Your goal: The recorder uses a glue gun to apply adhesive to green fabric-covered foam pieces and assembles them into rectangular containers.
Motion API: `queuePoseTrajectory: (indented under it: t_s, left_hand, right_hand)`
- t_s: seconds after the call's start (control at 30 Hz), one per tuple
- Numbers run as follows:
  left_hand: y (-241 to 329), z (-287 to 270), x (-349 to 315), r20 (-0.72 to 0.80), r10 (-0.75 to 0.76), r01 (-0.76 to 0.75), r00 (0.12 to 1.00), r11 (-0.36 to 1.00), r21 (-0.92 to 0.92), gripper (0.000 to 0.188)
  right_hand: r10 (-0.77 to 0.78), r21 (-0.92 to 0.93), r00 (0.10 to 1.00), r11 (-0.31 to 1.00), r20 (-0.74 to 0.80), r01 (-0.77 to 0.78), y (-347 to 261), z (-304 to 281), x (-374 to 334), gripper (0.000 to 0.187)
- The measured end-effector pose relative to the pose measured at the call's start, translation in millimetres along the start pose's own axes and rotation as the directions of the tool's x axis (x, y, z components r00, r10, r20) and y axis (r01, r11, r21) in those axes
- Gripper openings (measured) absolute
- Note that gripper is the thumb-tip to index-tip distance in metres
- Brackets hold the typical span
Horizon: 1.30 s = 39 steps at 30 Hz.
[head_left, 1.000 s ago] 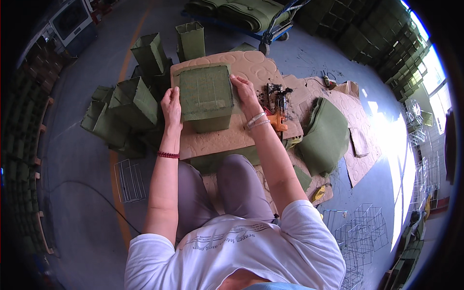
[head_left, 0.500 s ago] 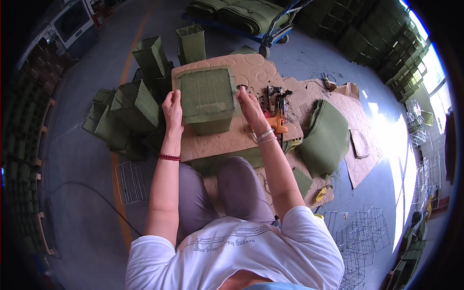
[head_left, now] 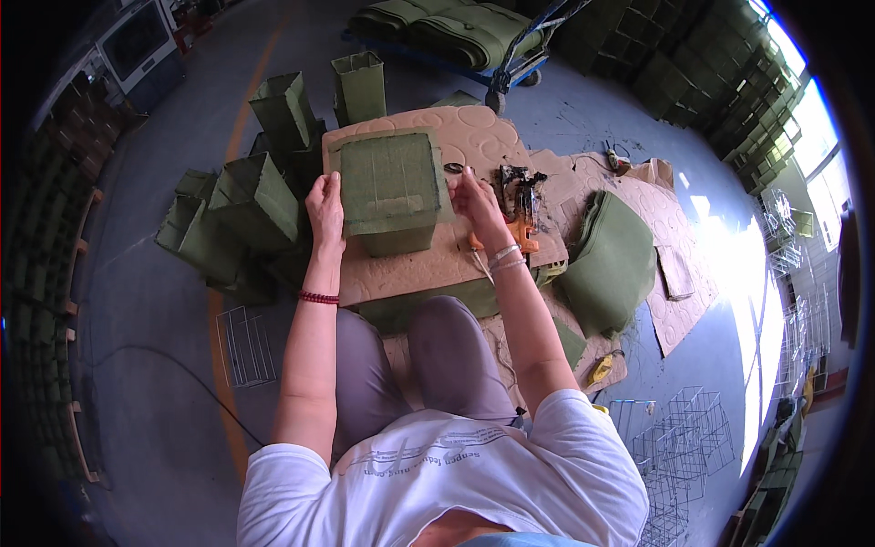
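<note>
A square green felt box (head_left: pixel 387 173) sits on the cardboard-covered work surface in front of my knees, its flat panel facing up. My left hand (head_left: pixel 324 208) grips the box's left edge, thumb up and fingers folded against the side. Close to the right edge, my right hand (head_left: pixel 476 208) has its fingers bent together; whether they pinch the felt edge or something small is hidden. A small dark ring-shaped object (head_left: pixel 454 168) lies just beyond my right fingertips. Right of that hand rests an orange glue gun (head_left: pixel 524 232), beside a black-smeared metal piece (head_left: pixel 518 182).
Several open green felt boxes (head_left: pixel 258 196) stand at the left. Folded green felt sheets (head_left: pixel 612 260) lie on cardboard (head_left: pixel 674 292) to the right. Wire frames (head_left: pixel 684 438) stand at lower right, another wire frame (head_left: pixel 244 346) at left. A blue cart (head_left: pixel 497 77) carries felt rolls behind.
My right hand's fingers have curled from stretched out to bent together near the box's right edge. The left hand and the box stay nearly in place.
</note>
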<state>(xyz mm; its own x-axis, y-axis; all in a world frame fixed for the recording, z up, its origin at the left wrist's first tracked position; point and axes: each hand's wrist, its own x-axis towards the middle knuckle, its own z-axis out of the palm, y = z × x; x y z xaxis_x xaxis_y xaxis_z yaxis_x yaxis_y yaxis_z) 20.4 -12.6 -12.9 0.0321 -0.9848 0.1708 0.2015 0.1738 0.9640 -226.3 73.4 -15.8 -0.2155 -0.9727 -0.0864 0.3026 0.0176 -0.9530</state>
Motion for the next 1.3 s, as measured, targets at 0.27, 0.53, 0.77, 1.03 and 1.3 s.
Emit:
queuePoseTrajectory:
  t_s: [0.27, 0.53, 0.77, 1.03, 1.3]
  left_hand:
    - [8, 4, -9, 0.027, -0.014, 0.014, 1.0, 1.0, -0.002, 0.027]
    - [12, 7, -12, 0.021, -0.002, 0.002, 1.0, 1.0, -0.029, 0.028]
    - [5, -3, -10, 0.03, -0.009, 0.01, 1.0, 1.0, -0.025, 0.027]
    - [8, 5, -16, 0.029, -0.005, 0.007, 1.0, 0.998, -0.057, 0.029]
    - [1, -4, -4, 0.039, -0.027, 0.027, 0.999, 1.0, -0.008, 0.025]
  right_hand:
    - [-0.036, -0.04, 0.998, 0.998, 0.053, 0.038, -42, 12, 49, 0.031]
    - [-0.024, 0.083, 0.988, 0.996, 0.154, 0.011, -26, 15, 77, 0.012]
    - [0.038, 0.02, 0.992, 0.999, 0.117, -0.04, -35, 21, 69, 0.012]
    - [0.025, 0.036, 0.987, 0.999, 0.157, -0.031, -30, 10, 79, 0.018]
    - [0.171, 0.188, 0.956, 0.958, 0.239, -0.218, -28, 6, 52, 0.023]
